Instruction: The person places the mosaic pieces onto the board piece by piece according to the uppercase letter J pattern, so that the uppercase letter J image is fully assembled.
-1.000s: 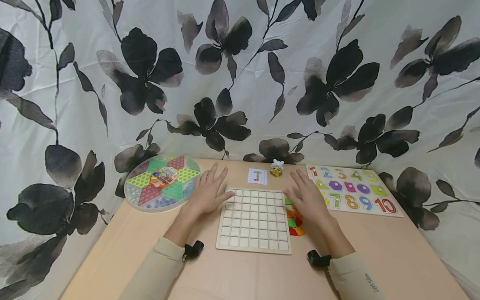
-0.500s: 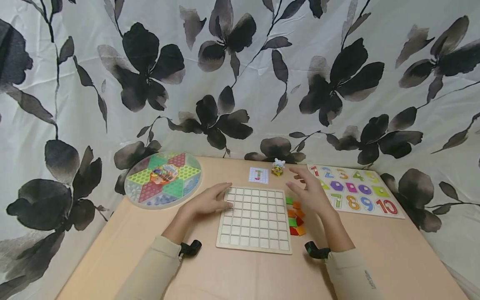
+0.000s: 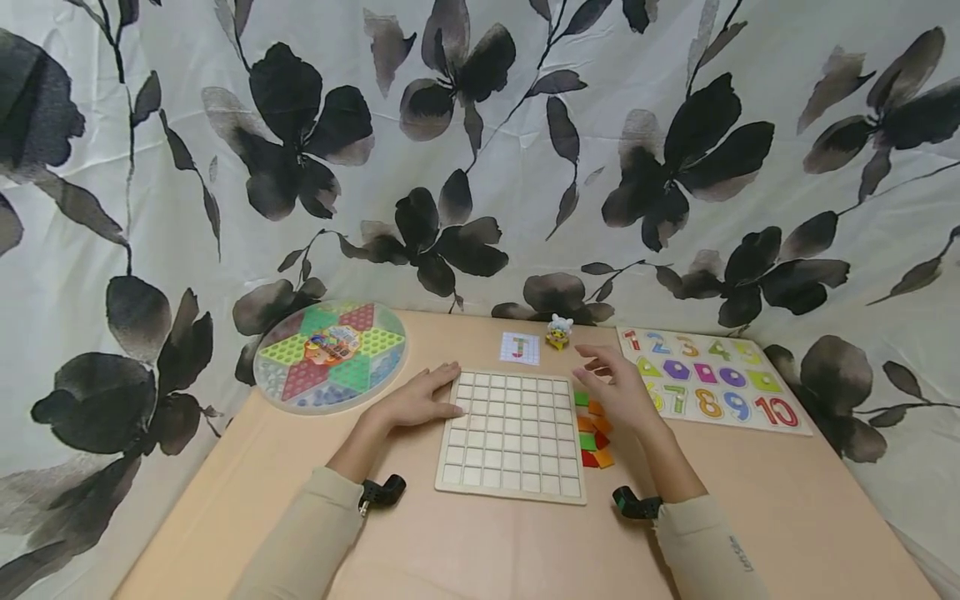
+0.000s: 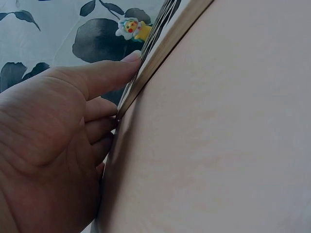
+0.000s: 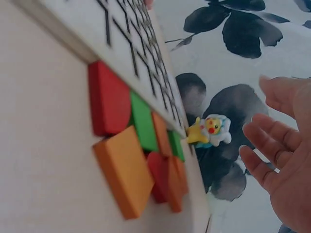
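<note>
My left hand (image 3: 417, 398) lies at the left edge of a pale wooden grid board (image 3: 510, 437), fingers stretched toward its far left corner. In the left wrist view the thumb (image 4: 112, 73) rests at the board's edge. My right hand (image 3: 617, 385) hovers with loosely bent fingers and nothing in them, just right of the board. Below it, several coloured pieces lie loosely along the board's right edge. Among them the right wrist view shows a red rounded piece (image 5: 110, 99), an orange square (image 5: 125, 172) and a green piece (image 5: 144, 122).
Behind the board are a small card (image 3: 521, 348) with a coloured J pattern and a little yellow-and-white figurine (image 3: 558, 332). A round Chinese checkers board (image 3: 330, 357) stands left, a number puzzle board (image 3: 712, 379) right. A floral curtain (image 3: 480, 167) hangs behind the table (image 3: 450, 550).
My left hand has come down and in, onto the grid board's left edge. My right hand has drawn its spread fingers into a loose bend, beside the pieces.
</note>
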A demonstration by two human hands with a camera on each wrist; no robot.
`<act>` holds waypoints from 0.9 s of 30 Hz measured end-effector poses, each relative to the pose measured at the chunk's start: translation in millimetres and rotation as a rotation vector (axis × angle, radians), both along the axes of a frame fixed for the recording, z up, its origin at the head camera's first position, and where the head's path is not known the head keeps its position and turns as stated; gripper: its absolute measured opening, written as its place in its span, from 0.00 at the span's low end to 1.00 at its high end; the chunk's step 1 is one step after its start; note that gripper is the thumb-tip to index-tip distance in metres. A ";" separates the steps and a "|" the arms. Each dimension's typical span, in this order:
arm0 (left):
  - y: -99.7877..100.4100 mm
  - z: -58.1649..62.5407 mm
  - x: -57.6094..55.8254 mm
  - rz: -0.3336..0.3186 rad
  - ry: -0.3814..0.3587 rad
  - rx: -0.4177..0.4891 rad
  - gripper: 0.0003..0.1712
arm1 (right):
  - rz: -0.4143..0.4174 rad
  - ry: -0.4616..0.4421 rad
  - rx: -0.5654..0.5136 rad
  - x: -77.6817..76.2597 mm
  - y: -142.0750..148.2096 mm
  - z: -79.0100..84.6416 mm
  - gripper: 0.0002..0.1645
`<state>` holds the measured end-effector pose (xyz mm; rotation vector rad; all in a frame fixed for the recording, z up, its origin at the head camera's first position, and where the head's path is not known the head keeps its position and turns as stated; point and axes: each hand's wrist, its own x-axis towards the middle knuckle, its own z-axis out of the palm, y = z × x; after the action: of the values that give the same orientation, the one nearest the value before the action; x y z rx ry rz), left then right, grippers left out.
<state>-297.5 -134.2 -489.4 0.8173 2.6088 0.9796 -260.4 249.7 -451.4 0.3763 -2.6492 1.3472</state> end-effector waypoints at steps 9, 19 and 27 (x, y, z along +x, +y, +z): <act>0.3 -0.1 -1.3 -0.002 -0.014 0.006 0.51 | 0.014 -0.021 0.019 -8.5 9.1 -15.3 0.26; 2.0 1.5 -1.8 -0.003 -0.019 -0.008 0.52 | -0.003 -0.135 0.122 -7.2 21.4 -14.1 0.26; 1.8 2.3 0.4 0.002 -0.023 0.000 0.52 | 0.058 -0.184 0.200 -5.7 33.4 -12.1 0.23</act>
<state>-297.1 -132.4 -487.2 0.7985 2.5914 0.9834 -266.1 283.2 -463.4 0.3707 -2.9592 1.1877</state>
